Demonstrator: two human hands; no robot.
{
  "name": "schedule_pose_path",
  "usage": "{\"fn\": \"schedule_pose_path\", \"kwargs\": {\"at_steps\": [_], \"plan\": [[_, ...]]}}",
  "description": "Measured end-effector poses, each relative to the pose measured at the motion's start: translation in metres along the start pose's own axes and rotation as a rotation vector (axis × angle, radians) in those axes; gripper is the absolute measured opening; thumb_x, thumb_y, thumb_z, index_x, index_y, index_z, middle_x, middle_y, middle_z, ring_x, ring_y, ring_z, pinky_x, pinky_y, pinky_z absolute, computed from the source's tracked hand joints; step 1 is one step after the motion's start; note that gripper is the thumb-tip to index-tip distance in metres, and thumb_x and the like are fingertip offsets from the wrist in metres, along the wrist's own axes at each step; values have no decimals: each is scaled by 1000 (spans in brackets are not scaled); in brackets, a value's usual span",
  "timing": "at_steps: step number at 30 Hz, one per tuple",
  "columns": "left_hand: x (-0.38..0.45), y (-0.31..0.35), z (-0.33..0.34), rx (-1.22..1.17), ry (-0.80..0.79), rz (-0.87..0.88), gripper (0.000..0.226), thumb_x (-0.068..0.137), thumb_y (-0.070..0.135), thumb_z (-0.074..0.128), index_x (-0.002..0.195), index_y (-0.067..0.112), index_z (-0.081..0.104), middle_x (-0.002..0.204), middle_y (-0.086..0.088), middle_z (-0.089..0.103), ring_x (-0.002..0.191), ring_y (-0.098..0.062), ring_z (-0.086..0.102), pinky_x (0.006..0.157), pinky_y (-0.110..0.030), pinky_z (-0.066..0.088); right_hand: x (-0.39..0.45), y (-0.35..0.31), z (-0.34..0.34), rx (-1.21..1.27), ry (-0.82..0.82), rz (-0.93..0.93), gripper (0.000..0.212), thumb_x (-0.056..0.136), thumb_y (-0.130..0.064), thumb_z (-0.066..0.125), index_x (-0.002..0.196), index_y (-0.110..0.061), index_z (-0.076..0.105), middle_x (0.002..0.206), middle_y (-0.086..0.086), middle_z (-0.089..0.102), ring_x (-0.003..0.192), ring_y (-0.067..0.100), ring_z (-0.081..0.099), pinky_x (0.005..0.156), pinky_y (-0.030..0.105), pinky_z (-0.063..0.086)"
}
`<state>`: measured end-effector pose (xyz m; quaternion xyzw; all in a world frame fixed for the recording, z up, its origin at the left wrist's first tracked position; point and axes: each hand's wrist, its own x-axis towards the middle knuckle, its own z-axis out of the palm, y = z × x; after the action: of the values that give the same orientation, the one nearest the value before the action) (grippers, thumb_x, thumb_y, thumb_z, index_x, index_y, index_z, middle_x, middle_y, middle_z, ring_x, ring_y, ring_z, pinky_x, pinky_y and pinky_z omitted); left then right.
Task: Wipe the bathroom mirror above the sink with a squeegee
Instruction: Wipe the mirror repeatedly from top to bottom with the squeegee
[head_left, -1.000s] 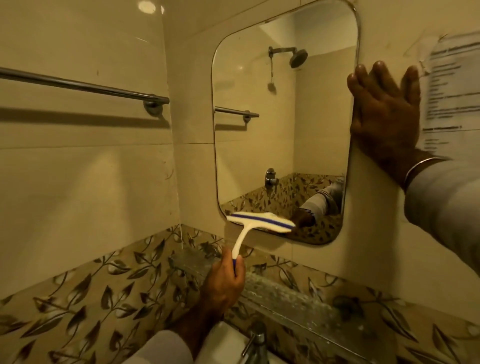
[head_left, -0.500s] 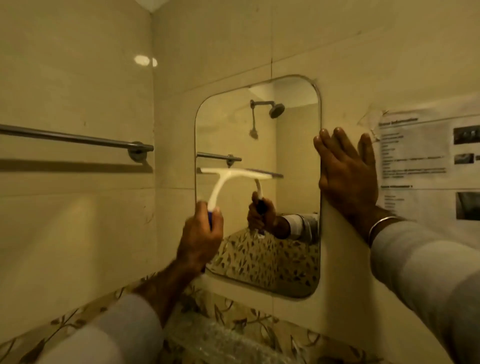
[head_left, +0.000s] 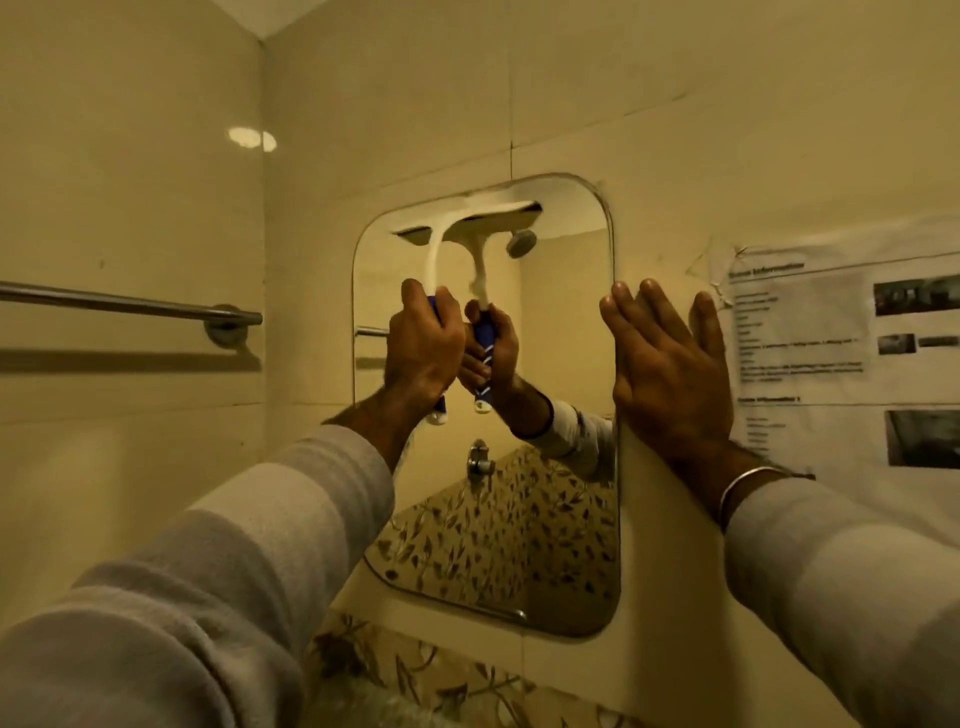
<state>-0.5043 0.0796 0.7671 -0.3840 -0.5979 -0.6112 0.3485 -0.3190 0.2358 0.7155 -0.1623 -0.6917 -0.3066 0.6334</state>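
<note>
Head view: your left hand is wrapped tightly round the blue grip of the white plastic T-shaped squeegee, whose blade lies against the top of the rounded rectangular wall mirror, above the hand. Your right hand lies flat, fingers straight, holding nothing, at the mirror's right edge. Treat the squeegee as light and stiff, the glass as fragile; hold at the grip.

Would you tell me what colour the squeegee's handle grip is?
Blue with white marks, on a white squeegee; the head view shows it best, in the mirror.
</note>
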Motion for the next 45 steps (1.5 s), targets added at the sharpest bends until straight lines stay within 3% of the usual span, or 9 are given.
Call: {"fn": "schedule_pose_path", "kwargs": {"at_steps": [4,10,15,19,26,32,36,40,45], "plan": [[-62,-33,-6,7,-82,-8,20,102,33,39,103,15,45,58,6,51,40,-1,55,32,-9,33,-1,-1,0,6,-28,2,58,95,-21,45,153,-16,42,160,5,38,153,27,25,125,54,4],[-179,-90,-31,159,-262,-58,17,100,36,37,104,19,41,61,-3,56,44,-18,56,36,-35,48,-2,-1,-2,29,-58,13,53,102,-22,43,154,-17,39,161,6,37,154,28,23,124,57,5],[-260,-115,-55,260,-384,-158,27,99,38,37,113,16,45,64,3,52,46,-10,50,39,-24,40,-3,-3,-3,30,-92,30,52,104,-25,38,155,-18,36,162,4,35,154,26,20,124,55,1],[-308,-123,-71,240,-498,-216,31,96,44,32,105,18,45,65,-1,57,47,-16,53,41,-35,49,-3,-3,-3,38,-87,34,51,105,-25,37,155,-18,37,161,4,36,154,26,21,124,55,2],[-349,-124,-92,350,-678,-308,22,100,41,36,111,24,44,71,5,57,54,-5,57,44,-12,41,-3,-3,-4,28,-93,23,51,104,-24,37,155,-17,37,162,4,36,154,27,22,123,55,2],[-311,-107,-85,210,-495,-252,16,98,39,39,94,25,47,60,-1,55,42,-8,50,37,-25,44,-2,-2,-2,27,-69,20,52,102,-21,42,154,-17,40,161,5,38,153,27,24,123,54,1],[-228,-74,-69,52,-361,-182,23,98,44,36,99,24,48,64,-7,60,46,-20,59,40,-42,52,-3,-2,-3,20,-56,24,56,99,-19,45,154,-17,40,161,5,38,153,27,24,124,54,4],[-130,-28,-49,-10,-241,-66,16,101,34,39,98,20,46,62,-4,55,42,-14,54,37,-32,48,-3,-3,-3,39,-38,22,59,94,-18,47,153,-17,43,160,5,39,153,26,26,125,54,7],[-22,25,-19,-46,-18,16,28,101,40,37,102,13,46,65,1,51,52,-20,54,47,-39,52,-3,-3,-2,39,-23,19,58,94,-21,47,152,-17,44,160,4,39,153,24,26,125,52,6]]}}
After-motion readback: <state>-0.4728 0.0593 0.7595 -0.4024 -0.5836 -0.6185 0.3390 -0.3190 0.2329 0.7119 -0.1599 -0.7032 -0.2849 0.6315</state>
